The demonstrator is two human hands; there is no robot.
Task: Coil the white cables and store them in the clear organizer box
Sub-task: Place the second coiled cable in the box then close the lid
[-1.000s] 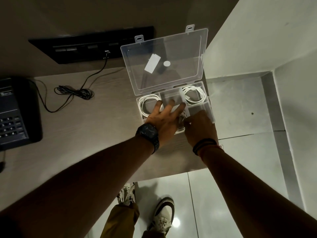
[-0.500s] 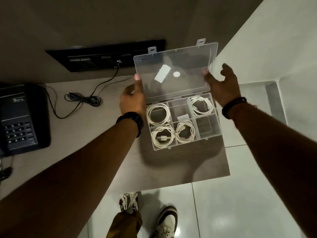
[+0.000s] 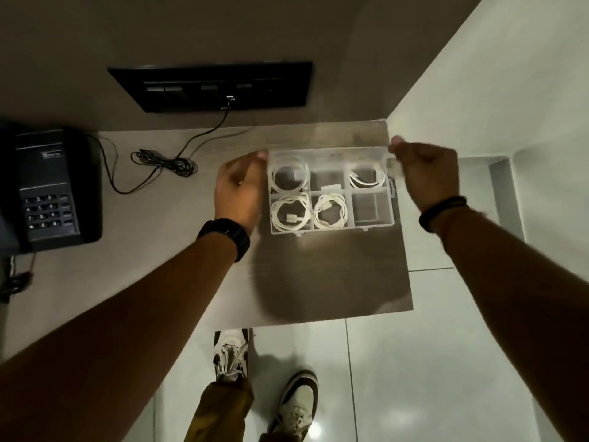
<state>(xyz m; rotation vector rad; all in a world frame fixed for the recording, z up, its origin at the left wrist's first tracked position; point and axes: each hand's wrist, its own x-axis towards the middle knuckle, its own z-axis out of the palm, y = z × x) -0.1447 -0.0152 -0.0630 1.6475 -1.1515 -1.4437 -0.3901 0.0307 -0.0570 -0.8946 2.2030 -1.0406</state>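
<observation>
The clear organizer box (image 3: 371,226) sits on the wooden desk near its right end. Several coiled white cables lie in its compartments: one at the far left (image 3: 289,178), one at the far right (image 3: 366,177), one at the near left (image 3: 290,215) and one at the near middle (image 3: 330,213). The near right compartment holds nothing. The clear lid (image 3: 328,152) is blurred and tilted low over the box's far side. My left hand (image 3: 239,189) pinches its left corner. My right hand (image 3: 427,177) pinches its right corner.
A black telephone (image 3: 47,186) stands at the desk's left. A bundled black cable (image 3: 165,162) runs up to a black socket panel (image 3: 210,87) on the wall. The desk (image 3: 334,282) ends just right of the box, above white floor tiles and my shoes (image 3: 296,406).
Both hands left the compartments, took the upright lid by its side corners and swung it down toward the box. The view has also shifted downward.
</observation>
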